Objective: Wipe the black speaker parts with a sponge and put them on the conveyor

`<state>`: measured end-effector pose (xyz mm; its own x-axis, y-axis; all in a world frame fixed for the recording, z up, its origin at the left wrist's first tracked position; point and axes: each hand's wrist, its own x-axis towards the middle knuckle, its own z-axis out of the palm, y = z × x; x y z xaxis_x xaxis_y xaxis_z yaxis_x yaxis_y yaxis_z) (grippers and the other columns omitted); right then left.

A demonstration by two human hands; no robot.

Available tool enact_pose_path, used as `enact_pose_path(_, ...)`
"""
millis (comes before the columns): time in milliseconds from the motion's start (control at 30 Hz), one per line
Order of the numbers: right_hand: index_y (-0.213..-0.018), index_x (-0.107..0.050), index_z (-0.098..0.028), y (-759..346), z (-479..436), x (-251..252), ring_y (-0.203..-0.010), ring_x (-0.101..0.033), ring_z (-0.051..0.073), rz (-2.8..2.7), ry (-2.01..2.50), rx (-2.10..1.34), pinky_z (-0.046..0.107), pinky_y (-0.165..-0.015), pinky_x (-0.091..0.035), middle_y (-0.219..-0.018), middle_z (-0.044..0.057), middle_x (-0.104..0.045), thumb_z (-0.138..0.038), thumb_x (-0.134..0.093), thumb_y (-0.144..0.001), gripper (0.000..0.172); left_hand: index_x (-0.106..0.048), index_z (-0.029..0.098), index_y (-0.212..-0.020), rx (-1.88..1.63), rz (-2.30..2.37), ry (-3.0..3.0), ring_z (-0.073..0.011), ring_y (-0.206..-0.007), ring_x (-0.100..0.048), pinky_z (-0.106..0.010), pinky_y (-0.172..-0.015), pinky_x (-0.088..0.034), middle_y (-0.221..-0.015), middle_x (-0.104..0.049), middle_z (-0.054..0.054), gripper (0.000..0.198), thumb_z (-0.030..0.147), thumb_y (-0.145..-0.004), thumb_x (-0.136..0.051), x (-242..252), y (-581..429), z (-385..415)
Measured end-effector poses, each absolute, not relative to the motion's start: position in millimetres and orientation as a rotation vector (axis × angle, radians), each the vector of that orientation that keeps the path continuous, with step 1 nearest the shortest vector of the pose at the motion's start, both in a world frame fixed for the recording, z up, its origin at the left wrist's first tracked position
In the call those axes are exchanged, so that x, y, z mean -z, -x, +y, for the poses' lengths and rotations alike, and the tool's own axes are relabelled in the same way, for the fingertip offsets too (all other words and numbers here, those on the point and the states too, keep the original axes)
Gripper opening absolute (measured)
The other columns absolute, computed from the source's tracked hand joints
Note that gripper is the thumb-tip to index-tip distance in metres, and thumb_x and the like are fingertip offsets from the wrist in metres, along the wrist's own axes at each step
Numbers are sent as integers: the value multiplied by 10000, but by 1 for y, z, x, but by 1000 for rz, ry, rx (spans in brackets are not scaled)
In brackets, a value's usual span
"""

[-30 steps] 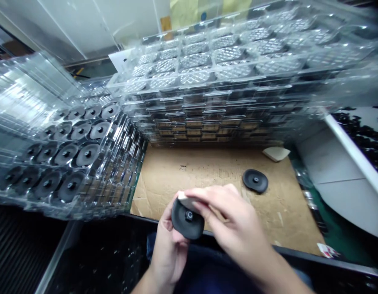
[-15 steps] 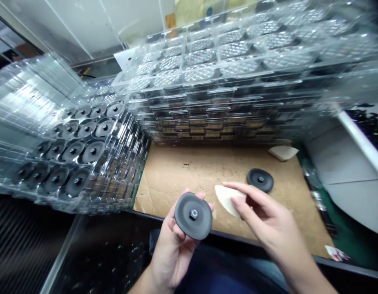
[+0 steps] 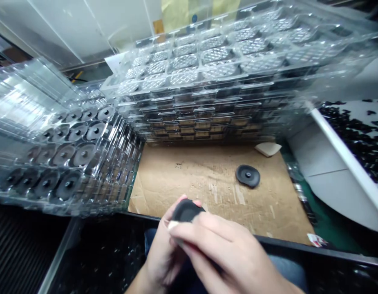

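My left hand (image 3: 164,245) is closed around the edge of a black rubber disc (image 3: 185,210), held over the front edge of the cardboard. Over the disc's near side lies my right hand (image 3: 225,249), its fingers closed on a cream-coloured wedge pad (image 3: 173,225); only a small corner of the pad shows. The pad is at the disc's near rim, and my right fingers hide the disc's centre. Farther right, a second black disc (image 3: 248,176) with a metal nut in its middle rests on the cardboard (image 3: 164,175).
Another cream wedge pad (image 3: 267,149) lies at the cardboard's far right. Stacked clear plastic trays (image 3: 189,96) stand behind. On the left, more trays (image 3: 93,163) hold several black discs. A white bin (image 3: 332,151) and many small black parts (image 3: 357,134) are at the right.
My right hand has moved left with the pad, from beside the held disc onto it. The held disc has tilted and is now partly covered. The camera view has shifted slightly.
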<state>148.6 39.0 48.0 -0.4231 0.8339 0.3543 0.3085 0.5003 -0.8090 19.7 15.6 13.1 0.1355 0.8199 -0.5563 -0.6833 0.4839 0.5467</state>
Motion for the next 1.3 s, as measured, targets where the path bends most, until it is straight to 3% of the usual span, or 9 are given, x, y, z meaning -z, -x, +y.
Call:
enact_pose_path(167, -961, -617, -203, -172, 34, -54, -625, -606, 124, -2111, 1120, -806, 223, -595, -485, -730, 6, -640, -83, -420, -847, 257, -690, 288, -958, -1118, 711, -125, -165, -902, -650, -238, -816, -495, -1002, -718, 6, 468, 169, -524, -817, -6, -15, 13)
enact_pose_path(333, -1030, -621, -143, -164, 46, -45, -619, -519, 160, -2092, 942, -477, 302, -574, -433, -803, 69, -658, -64, -391, -854, 301, -683, 252, -994, -1079, 820, -96, -158, -974, -614, -239, -904, -436, -1001, -716, -2, 446, 174, -569, -792, -13, -13, 12)
enact_pose_path(433, -1004, -636, -208, -162, 58, -31, -702, -576, 140, -1882, 921, -747, 262, -628, -470, -856, 27, -672, -96, -439, -871, 263, -657, 230, -1047, -1067, 822, -119, -186, -923, -635, -259, -857, -465, -1009, -706, -32, 490, 243, -576, -794, -16, -9, 13)
enact_pose_path(600, -964, -654, -234, -173, 52, 21, -800, -639, 166, -1657, 1420, -995, 238, -598, -501, -936, 40, -680, -291, -490, -878, 194, -652, 315, -1051, -1061, 763, -91, -250, -1000, -640, -264, -821, -495, -1253, -604, -9, 465, 190, -617, -762, -8, 3, 11)
enact_pose_path(767, -837, -700, -217, -178, 35, 69, -615, -648, 152, -1841, 1372, -1133, 244, -566, -522, -692, 12, -683, -263, -521, -818, 185, -664, 301, -1037, -1062, 664, -70, -233, -1001, -639, -281, -858, -483, -1127, -684, -17, 442, 286, -611, -779, -5, 5, 11)
enact_pose_path(933, -977, -634, -239, -184, 44, 21, -764, -639, 145, -1743, 1478, -944, 225, -608, -500, -931, 20, -687, -269, -506, -870, 169, -661, 296, -1039, -1048, 660, -122, -221, -956, -652, -274, -829, -488, -1093, -695, -11, 486, 323, -573, -798, -8, -2, 13)
enact_pose_path(1033, -1075, -585, -251, -174, 48, -25, -764, -611, 122, -1818, 1193, -634, 218, -630, -470, -956, 1, -678, -165, -516, -869, 234, -662, 263, -1032, -1048, 692, -135, -200, -910, -653, -261, -816, -476, -1032, -707, -20, 480, 301, -573, -800, -7, -8, 14)
enact_pose_path(1133, -1099, -593, -175, -160, 50, -46, -688, -578, 139, -1992, 882, -539, 270, -610, -443, -892, 37, -683, -111, -462, -875, 267, -663, 215, -1029, -1033, 827, -142, -173, -871, -638, -247, -817, -463, -941, -718, -31, 489, 282, -566, -802, -5, -9, 13)
enact_pose_path(1300, -968, -650, -173, -152, 53, -44, -583, -522, 145, -2176, 1066, -596, 285, -547, -395, -725, 16, -652, -108, -427, -874, 251, -663, 268, -1032, -1119, 931, -160, -174, -984, -614, -242, -883, -447, -1066, -698, -26, 532, 230, -525, -819, -3, -6, 10)
